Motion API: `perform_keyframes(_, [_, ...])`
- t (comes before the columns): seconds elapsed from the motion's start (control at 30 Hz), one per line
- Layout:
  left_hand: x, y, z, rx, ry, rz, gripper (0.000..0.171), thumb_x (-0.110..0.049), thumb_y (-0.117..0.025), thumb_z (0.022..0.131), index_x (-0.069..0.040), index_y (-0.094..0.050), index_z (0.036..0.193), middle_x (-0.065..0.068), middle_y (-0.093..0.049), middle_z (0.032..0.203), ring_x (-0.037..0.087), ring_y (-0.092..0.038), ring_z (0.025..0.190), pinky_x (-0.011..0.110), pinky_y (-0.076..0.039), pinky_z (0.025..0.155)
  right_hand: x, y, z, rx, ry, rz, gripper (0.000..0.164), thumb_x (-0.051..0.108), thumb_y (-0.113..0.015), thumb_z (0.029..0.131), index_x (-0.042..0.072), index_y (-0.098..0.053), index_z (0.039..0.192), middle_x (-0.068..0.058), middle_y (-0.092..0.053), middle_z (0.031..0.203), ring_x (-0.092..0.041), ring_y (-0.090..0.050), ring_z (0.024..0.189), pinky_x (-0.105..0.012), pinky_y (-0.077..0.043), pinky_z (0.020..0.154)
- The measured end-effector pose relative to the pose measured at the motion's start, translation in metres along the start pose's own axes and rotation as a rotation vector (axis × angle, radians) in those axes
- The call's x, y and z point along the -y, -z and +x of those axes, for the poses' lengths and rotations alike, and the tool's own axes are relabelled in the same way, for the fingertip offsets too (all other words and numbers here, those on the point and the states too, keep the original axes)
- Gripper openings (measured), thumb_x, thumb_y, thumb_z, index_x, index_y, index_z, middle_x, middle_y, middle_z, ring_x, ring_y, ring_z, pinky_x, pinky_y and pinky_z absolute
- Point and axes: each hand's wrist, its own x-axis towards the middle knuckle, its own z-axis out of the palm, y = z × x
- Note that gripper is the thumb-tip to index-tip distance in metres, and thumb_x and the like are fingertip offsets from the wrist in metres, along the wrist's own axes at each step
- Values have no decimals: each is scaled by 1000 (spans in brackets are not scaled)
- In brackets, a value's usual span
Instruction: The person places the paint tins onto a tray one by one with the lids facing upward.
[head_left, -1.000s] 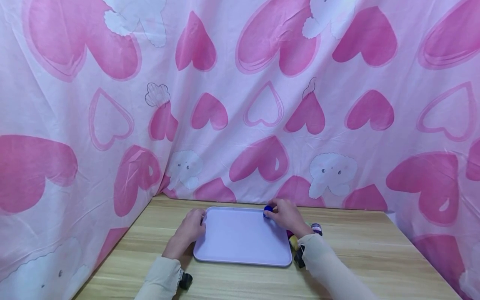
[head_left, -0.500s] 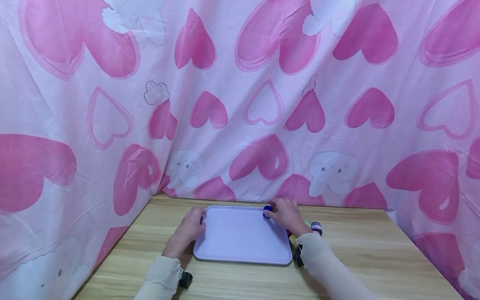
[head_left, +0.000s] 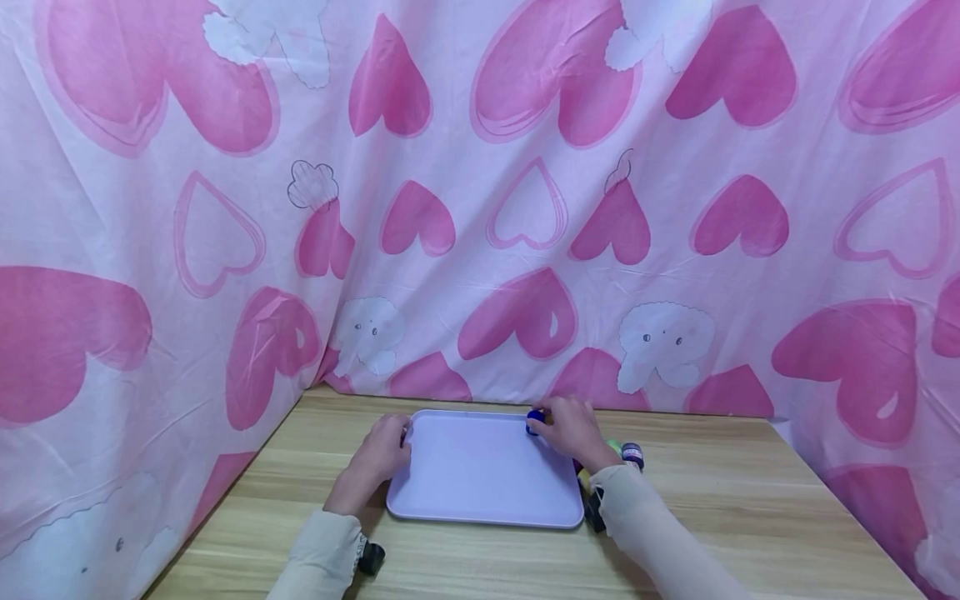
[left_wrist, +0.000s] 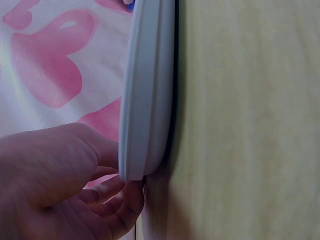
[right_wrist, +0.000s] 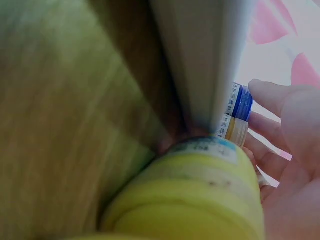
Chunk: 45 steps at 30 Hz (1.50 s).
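A pale lilac tray (head_left: 483, 467) lies on the wooden table. My left hand (head_left: 381, 454) grips its left edge; in the left wrist view the thumb meets the rim of the tray (left_wrist: 145, 90) and the fingers curl beneath it. By the back right corner, my right hand (head_left: 573, 429) holds a small jar with a blue lid (head_left: 535, 422). The right wrist view has the thumb against the blue lid (right_wrist: 244, 102), while an orange-yellow jar (right_wrist: 237, 131) sits right beside it, partly behind the fingers. Whether the right hand also holds that second jar, I cannot tell.
Beside the tray's right edge, partly under my right forearm, are a dark-lidded jar (head_left: 632, 454), something green (head_left: 615, 447) and a yellow jar (head_left: 584, 479). A large yellow container (right_wrist: 185, 200) fills the right wrist foreground. A heart-patterned pink curtain (head_left: 517, 208) hangs behind the table.
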Motion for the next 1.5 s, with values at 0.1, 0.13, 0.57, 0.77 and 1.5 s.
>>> perform_keyframes(0.1, [-1, 0, -1, 6, 10, -7, 40, 4, -71, 95, 11, -66, 135, 25, -70, 126, 35, -68, 118, 56, -60, 107, -2, 2, 0, 12, -1, 22, 31, 34, -85, 95, 18, -82, 120, 3, -78, 99, -19, -64, 94, -43, -38, 88])
perform_keyframes(0.13, [-2, 0, -1, 6, 6, -7, 40, 4, -71, 95, 11, -66, 134, 26, -70, 125, 36, -68, 118, 57, -60, 107, -2, 3, 0, 16, -2, 36, 32, 34, -85, 95, 16, -81, 122, 1, -78, 102, -19, -65, 95, -44, -40, 90])
perform_keyframes(0.57, [0, 0, -4, -1, -6, -11, 40, 4, -71, 95, 12, -66, 133, 27, -71, 127, 39, -68, 122, 58, -58, 109, -16, 23, -7, 64, 13, 223, 30, 17, -78, 100, 10, -77, 129, -6, -78, 120, -19, -70, 101, -36, -67, 83])
perform_keyframes(0.77, [2, -2, -4, -17, -26, -1, 39, 4, -72, 94, 13, -67, 132, 27, -71, 125, 40, -68, 122, 58, -58, 108, -27, 37, -13, 52, 14, 232, 30, 17, -76, 101, 9, -76, 130, -7, -79, 125, -22, -70, 103, -37, -67, 84])
perform_keyframes(1.5, [2, -1, 0, -1, 0, -34, 41, 1, -72, 95, 12, -65, 134, 27, -74, 123, 38, -72, 116, 55, -62, 103, -75, 68, -33, 28, -22, 193, 28, 16, -75, 101, 7, -74, 128, -9, -78, 115, -23, -70, 101, -38, -65, 85])
